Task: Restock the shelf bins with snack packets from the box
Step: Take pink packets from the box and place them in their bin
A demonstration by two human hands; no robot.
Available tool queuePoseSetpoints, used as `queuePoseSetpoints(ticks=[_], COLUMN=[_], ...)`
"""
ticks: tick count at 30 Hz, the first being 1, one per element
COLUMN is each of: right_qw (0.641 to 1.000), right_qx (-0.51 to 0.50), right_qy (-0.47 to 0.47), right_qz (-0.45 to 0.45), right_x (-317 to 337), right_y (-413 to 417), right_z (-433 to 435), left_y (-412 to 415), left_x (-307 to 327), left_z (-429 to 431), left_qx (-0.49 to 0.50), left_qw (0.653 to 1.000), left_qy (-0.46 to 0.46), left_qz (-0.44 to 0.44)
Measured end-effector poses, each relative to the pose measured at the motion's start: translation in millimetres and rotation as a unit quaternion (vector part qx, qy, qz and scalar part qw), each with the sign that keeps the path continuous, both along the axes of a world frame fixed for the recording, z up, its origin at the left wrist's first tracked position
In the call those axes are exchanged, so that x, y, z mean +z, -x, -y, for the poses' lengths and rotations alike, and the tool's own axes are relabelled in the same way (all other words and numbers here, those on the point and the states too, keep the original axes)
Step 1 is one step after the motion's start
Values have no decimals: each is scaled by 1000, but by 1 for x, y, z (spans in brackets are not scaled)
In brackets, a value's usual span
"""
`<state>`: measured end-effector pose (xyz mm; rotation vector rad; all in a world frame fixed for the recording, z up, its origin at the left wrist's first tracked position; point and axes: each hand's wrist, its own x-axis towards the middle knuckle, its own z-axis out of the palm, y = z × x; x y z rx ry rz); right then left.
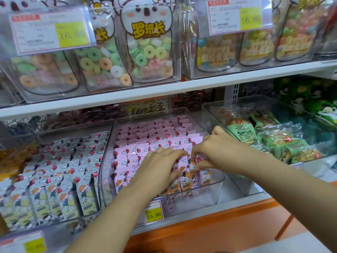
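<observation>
Pink snack packets (pixel 145 136): they stand in tight upright rows in a clear bin (pixel 204 196) at frame centre, on the lower shelf. The front-right rows show the orange-haired cartoon figure on their faces.

Left hand (pixel 158 168): it is inside the bin, at lower centre. Its fingers lie nearly flat across the packet tops and the thumb is curled against the fronts, so the grip is partly closed on a few front-row packets.

Right hand (pixel 218 148): it is just right of the left hand, over the bin's right side. The fingertips are bent down onto the packet tops with the thumb underneath, a narrow pinching grip on the packets. I cannot tell how many it holds.

A yellow price tag reading 15.80 (pixel 154 213) hangs on the bin front.

Lower left: white packets (pixel 60 172) of the same design fill the next bin.

Right: another clear bin holds green-labelled biscuit packs (pixel 241 132).

A white shelf board (pixel 164 88) runs above the bins. Over it, across the top of the frame, stand bags of ring candy (pixel 147 53) and a 16.80 tag (pixel 71 34).

An orange ledge (pixel 218 221) runs below the bins.
</observation>
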<state>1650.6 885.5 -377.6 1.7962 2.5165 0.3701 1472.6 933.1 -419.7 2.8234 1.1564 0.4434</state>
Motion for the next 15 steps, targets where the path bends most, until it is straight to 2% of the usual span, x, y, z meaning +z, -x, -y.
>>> queuePoseSetpoints(ticks=[5, 8, 13, 15], right_qw=[998, 998, 994, 994], right_qx=[37, 24, 3, -1], right_qy=[-43, -46, -26, 6], right_qz=[-23, -37, -109, -110], right_x=[2, -2, -8, -6], right_y=[7, 12, 10, 8], right_z=[-1, -5, -4, -5], left_y=[4, 4, 3, 3], left_x=[0, -1, -3, -3], left_z=[1, 1, 1, 1], left_qx=[-5, 8, 22, 24], left_qw=[1000, 1000, 999, 999], left_qy=[4, 5, 14, 14], left_qz=[20, 19, 19, 18])
